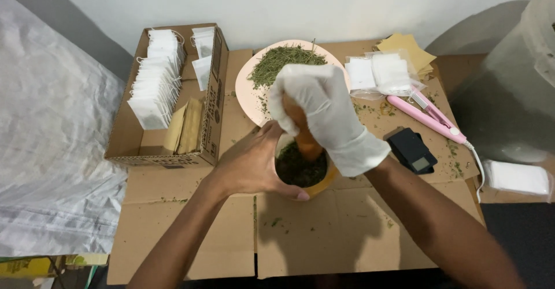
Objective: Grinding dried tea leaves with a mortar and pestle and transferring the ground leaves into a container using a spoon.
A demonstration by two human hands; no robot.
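My right hand (324,112), in a white glove, grips a wooden pestle (302,136) that stands in a small wooden mortar (322,184) filled with dark green crushed herbs (298,170). My bare left hand (251,165) wraps around the mortar's left side and holds it on the flattened cardboard (191,231). Just behind the mortar sits a pale pink plate (247,95) with a heap of dried green herbs (283,60).
A cardboard box (205,121) at the left holds several white sachets (156,78). More white sachets (378,72) lie behind a pink heat sealer (425,118) and a small black scale (411,149) at the right. White sacking (52,150) covers the far left.
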